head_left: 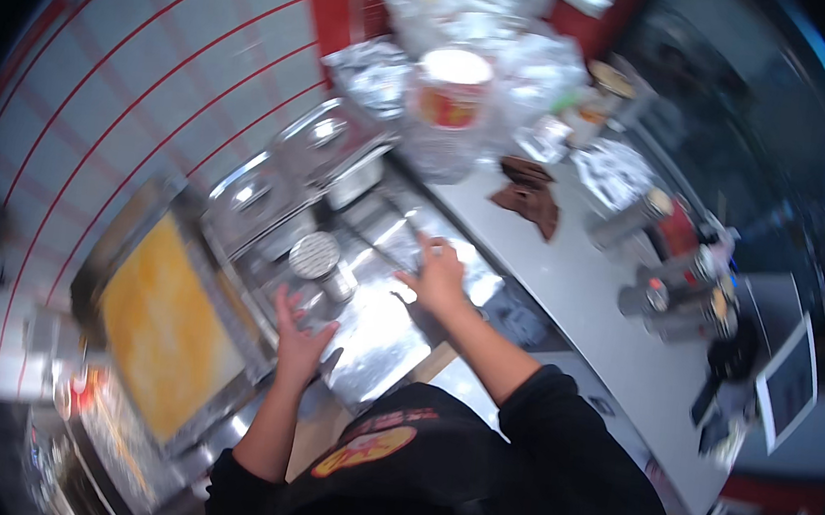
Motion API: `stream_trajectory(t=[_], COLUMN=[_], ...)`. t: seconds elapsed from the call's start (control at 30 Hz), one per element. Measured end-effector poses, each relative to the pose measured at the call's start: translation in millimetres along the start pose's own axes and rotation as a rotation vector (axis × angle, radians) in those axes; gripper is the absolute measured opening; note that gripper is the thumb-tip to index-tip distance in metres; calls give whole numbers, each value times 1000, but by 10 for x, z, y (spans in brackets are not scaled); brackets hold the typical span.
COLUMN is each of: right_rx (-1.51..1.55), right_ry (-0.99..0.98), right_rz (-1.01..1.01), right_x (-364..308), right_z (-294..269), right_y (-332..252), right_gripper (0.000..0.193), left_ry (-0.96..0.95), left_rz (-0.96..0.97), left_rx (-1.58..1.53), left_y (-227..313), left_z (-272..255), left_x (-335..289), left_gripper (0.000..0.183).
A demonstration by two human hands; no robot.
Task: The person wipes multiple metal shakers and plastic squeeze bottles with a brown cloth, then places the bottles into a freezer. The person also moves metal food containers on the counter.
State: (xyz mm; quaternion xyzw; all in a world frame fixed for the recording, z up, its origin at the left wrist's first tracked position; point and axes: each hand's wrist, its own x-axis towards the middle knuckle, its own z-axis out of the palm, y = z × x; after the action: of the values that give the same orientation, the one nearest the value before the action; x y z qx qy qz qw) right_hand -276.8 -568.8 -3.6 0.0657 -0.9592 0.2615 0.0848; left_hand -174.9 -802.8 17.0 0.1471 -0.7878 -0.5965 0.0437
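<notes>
Blurred by motion, a shiny metal work surface [374, 339] lies in front of me. My left hand [301, 341] is open, its fingers spread just below a metal shaker [315, 257] with a perforated top. My right hand [438, 278] hovers farther right over the metal surface, thumb and fingers apart. A thin dark strip [373, 246], perhaps a tool's handle, runs from beside the metal containers toward that hand. Whether the hand touches it is too blurred to tell. Two lidded metal containers [250, 198] stand behind the shaker.
At left is a large tray [169, 322] with a yellow surface. A white counter [567, 314] on the right bears a brown cloth [527, 197], several metal cylinders [630, 220] and a tablet-like screen [789, 383]. A tub [452, 91] and plastic bags [544, 60] crowd the back.
</notes>
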Motion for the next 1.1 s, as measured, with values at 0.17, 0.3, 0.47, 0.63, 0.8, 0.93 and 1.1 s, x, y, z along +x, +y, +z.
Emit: stream_trajectory(t=[0.17, 0.3, 0.47, 0.63, 0.8, 0.93, 1.1], right_rx=[236, 288, 293, 458, 631, 786, 829], right_ry=[142, 103, 278, 353, 282, 204, 74], right_rz=[-1, 183, 449, 549, 502, 489, 577], right_x=[-510, -1044, -1674, -2000, -2168, -2295, -2298], right_z=[-394, -844, -1513, -1864, -2066, -2251, -2341], right_y=[-127, 343, 1170, 1713, 2191, 2394, 2463], right_gripper=[67, 59, 48, 44, 45, 47, 42], left_ry=[139, 260, -79, -517, -525, -472, -501], left_rz=[118, 203, 437, 443, 397, 458, 445], left_rx=[-27, 46, -241, -245, -148, -69, -7], left_y=[-21, 223, 1102, 1722, 1801, 1697, 1678], left_z=[451, 509, 880, 2213, 3645, 4319, 4427], left_x=[578, 470, 153, -132, -372, -475, -492], left_gripper=[94, 73, 70, 67, 79, 81, 94])
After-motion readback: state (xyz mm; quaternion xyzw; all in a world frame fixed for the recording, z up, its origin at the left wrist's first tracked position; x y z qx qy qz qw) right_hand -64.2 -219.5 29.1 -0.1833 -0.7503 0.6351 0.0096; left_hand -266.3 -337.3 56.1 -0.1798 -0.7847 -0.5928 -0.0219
